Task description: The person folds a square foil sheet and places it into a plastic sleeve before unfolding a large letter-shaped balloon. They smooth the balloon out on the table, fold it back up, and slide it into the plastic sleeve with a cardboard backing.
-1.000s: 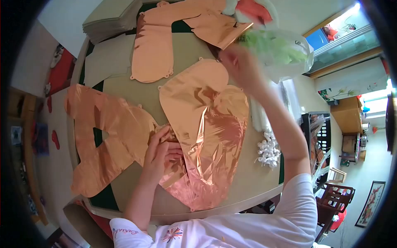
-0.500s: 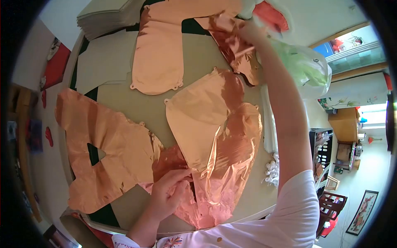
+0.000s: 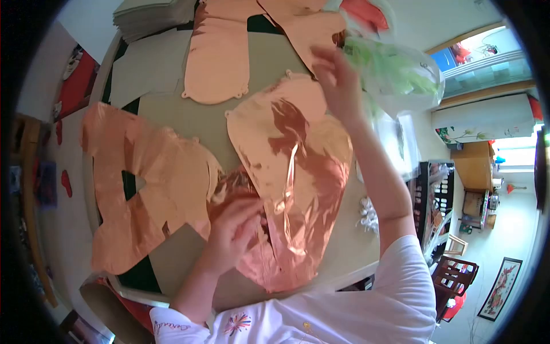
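Across the left part of the beige tabletop (image 3: 177,121), a flat copper foil piece (image 3: 163,180) with a small opening showing dark green beneath; behind it, loose grey sheets (image 3: 146,66) and a thick stack of sheets (image 3: 152,14); further right at the back, an upper foil piece (image 3: 217,63) with a rounded near end and small tabs; toward the near edge, the left hand (image 3: 229,232) at crumpled foil (image 3: 232,186) between the flat copper foil piece and a broad foil piece (image 3: 258,123); fingers partly bent and blurred, cannot tell whether pinching or only resting; for the broad foil piece, a place at middle right, wrinkled and shiny, with a narrow end toward the white shirt (image 3: 366,286); beyond it, a back right foil piece (image 3: 309,31); beside both, the right hand (image 3: 338,80), fingers open and loosely spread, contact with foil impossible to tell; next, a green-and-clear plastic bag (image 3: 398,74); nearer, clear packaging (image 3: 401,143) and a white clump (image 3: 368,215); at far right, a black crate (image 3: 435,198).
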The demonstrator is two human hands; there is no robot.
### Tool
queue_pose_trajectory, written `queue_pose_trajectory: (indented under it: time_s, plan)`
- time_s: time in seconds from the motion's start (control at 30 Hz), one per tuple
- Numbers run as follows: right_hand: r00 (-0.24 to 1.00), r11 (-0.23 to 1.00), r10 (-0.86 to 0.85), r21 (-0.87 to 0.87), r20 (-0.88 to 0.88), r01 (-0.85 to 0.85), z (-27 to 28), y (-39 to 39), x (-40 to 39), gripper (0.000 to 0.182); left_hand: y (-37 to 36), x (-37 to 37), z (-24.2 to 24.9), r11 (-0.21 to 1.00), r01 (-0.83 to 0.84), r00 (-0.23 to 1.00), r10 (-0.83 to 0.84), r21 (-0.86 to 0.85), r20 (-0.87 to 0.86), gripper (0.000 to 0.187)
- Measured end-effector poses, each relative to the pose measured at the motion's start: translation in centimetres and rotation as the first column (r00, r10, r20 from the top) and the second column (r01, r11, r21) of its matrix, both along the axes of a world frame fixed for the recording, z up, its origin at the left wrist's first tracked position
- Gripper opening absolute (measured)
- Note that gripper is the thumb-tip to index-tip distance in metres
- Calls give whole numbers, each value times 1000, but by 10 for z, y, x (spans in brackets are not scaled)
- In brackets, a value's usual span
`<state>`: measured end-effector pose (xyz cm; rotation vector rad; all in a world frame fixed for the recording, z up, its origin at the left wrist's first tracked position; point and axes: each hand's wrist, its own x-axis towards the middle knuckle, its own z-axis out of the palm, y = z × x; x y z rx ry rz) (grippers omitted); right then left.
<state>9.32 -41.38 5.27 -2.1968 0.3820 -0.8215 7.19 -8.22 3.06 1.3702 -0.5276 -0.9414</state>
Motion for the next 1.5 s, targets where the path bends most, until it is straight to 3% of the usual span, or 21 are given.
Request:
queue_pose_trajectory:
  time_s: [0.07, 0.13, 0.27, 0.37, 0.4, 0.5, 0.77, 0.87, 0.97, 1.0, 1.07, 1.17, 1.27, 1.5]
  plan:
    - [973, 970, 180, -136, -144, -200, -1, 45, -57, 33, 1, -1, -5, 999, -47, 990, 45, 7, 137, 30]
    - [932, 947, 236, -148, -276, -283, -14, 82, -103, 36, 2, -1, -7, 990, -130, 935, 105, 51, 340, 30]
    - [881, 883, 151, -339, -449, -324, -42, 127, -151, 42, 7, -11, 10, 967, -220, 583, 24, 129, 812, 33]
    - [894, 889, 127, -351, -430, -295, -48, 141, -164, 48, 25, -33, 6, 947, -225, 301, -155, 228, 941, 36]
    - [891, 886, 133, -351, -433, -303, -49, 146, -168, 48, 34, -40, 0, 920, -218, 254, -268, 325, 929, 43]
    - [889, 876, 143, -362, -434, -318, -49, 153, -180, 47, 56, -50, -29, 888, -263, 155, -347, 377, 925, 47]
    - [917, 872, 170, -378, -360, -310, -56, 174, -189, 43, 67, -35, -42, 899, -281, 63, -333, 337, 941, 45]
    - [929, 900, 132, -350, -346, -258, -54, 172, -191, 42, 65, -37, -43, 893, -316, 101, -305, 321, 947, 45]
    - [981, 926, -55, -376, -186, -19, -63, 146, -186, 41, 43, -42, -19, 930, -174, 180, -293, 323, 939, 44]
    - [980, 921, -95, -389, -174, 21, -63, 141, -184, 41, 34, -45, -20, 948, -135, 136, -272, 290, 953, 43]
    - [966, 920, -138, -390, -220, 43, -71, 137, -187, 41, 18, -47, -22, 973, -53, 49, -223, 226, 974, 42]
    - [955, 932, -156, -359, -253, 57, -69, 135, -187, 41, 7, -45, -38, 966, -22, 37, -257, 258, 966, 41]
    - [952, 943, -147, -328, -268, 54, -69, 134, -189, 42, 7, -48, -44, 960, -15, 92, -277, 280, 956, 41]
    - [954, 936, -164, -346, -252, 69, -69, 133, -187, 41, 5, -54, -42, 957, -16, 82, -289, 291, 954, 41]
